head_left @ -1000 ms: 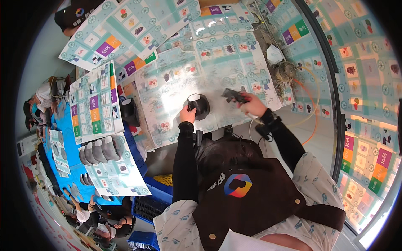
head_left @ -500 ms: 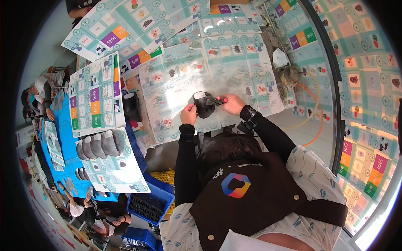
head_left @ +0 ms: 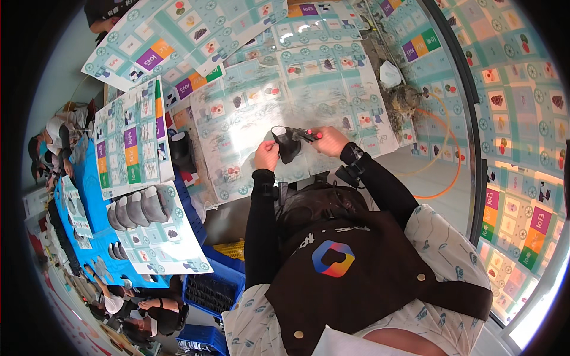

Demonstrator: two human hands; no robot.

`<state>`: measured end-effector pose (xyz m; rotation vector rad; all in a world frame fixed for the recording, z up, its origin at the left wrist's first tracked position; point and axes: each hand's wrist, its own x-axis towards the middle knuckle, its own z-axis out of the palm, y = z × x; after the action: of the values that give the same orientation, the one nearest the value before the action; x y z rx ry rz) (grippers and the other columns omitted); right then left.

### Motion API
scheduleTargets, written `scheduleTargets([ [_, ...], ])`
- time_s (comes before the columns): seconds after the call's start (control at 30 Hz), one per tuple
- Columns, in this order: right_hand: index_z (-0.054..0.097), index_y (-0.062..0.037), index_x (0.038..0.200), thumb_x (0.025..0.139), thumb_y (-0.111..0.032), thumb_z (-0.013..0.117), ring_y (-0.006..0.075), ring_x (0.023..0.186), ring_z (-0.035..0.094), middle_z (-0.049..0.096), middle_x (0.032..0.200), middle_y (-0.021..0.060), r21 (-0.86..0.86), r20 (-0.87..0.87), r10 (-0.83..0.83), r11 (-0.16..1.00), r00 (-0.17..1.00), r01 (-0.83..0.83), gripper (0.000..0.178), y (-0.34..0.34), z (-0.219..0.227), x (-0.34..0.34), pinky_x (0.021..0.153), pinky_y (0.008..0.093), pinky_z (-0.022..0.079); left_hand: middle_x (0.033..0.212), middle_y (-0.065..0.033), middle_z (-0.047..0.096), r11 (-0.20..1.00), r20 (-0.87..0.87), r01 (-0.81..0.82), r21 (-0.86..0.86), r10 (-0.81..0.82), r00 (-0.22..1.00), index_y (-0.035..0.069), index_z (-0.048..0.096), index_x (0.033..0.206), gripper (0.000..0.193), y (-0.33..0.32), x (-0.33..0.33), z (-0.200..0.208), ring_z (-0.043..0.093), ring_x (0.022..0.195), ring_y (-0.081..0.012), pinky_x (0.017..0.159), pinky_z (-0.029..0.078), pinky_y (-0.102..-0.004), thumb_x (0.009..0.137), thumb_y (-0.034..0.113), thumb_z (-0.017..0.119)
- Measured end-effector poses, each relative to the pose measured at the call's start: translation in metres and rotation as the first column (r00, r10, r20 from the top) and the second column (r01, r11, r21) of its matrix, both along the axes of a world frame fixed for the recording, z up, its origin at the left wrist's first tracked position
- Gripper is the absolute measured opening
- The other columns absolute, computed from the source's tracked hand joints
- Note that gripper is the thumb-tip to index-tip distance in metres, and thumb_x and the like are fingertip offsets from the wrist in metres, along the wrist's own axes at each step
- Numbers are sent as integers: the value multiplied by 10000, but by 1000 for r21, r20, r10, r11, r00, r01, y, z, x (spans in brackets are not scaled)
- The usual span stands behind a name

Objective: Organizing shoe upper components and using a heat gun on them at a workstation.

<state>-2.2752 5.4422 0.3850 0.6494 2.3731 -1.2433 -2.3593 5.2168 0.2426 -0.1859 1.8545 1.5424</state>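
- Left hand (head_left: 266, 156): its fingers (head_left: 273, 147) look pinched together on the left side of the black form (head_left: 290, 148); the exact grip is too small to make out.
- Right hand (head_left: 331, 141): its fingers are wrapped round the dark, red-ended tool (head_left: 303, 134), whose head reaches the form's upper right side.
- The form sits between the hands, over the near part of the desk (head_left: 332, 110), its white top showing; its underside and whatever supports it are hidden.
- A second ago the tool was held well apart, to the form's right; half a second ago it had reached the form, and it remains there. The form now looks more tilted, while the left hand has stayed beside it. I judge that the work has passed from approach to contact.
- Whether the tool's tip bites the edge or only presses it cannot be told: dark sits against dark.
- Farther left, another black form (head_left: 182, 155) stands beside the desk, and four grey pieces (head_left: 139, 207) lie in a row on a board.
- Co-workers at the far left are small and warped by the lens; another person is cut off at the top.
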Motion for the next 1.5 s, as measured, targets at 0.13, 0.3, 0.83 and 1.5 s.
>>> scheduleTargets([
  [0.13, 696, -81, 1017, 831, -301, 598, 421, 938, 630, 685, 967, 210, -17, -46, -27, 1000, 999, 26, 304, -9, -15, -6, 808, 461, 512, 918, -78, 702, 996, 26, -72, 58, 71, 997, 5, 628, 1108, 294, -6, 0, -11, 635, 725, -143, 605, 513, -284, 893, 200, 674],
  [0.3, 700, -61, 1007, 835, -298, 598, 422, 950, 631, 678, 985, 231, 168, -181, 141, 979, 973, -111, 310, 0, -18, -8, 819, 451, 510, 927, -81, 684, 996, 41, -67, 63, 64, 997, 4, 604, 1150, 284, -10, -3, -22, 651, 744, -165, 628, 524, -294, 921, 169, 638],
  [0.83, 675, -49, 976, 852, -222, 519, 444, 925, 620, 669, 944, 244, 126, 95, 257, 955, 962, -268, 264, -4, -8, 9, 793, 509, 488, 942, -92, 697, 997, 42, -56, 55, 54, 998, 6, 622, 1119, 279, -8, -2, -19, 659, 754, -166, 632, 534, -290, 906, 185, 653],
  [1.5, 657, -65, 1025, 804, -153, 583, 414, 860, 622, 671, 888, 205, 82, -11, 225, 971, 974, -223, 250, -9, -9, 23, 745, 456, 481, 933, -88, 711, 998, -48, -42, -52, 40, 998, 3, 610, 1168, 364, -8, 0, -15, 632, 717, -146, 616, 509, -288, 862, 191, 668],
])
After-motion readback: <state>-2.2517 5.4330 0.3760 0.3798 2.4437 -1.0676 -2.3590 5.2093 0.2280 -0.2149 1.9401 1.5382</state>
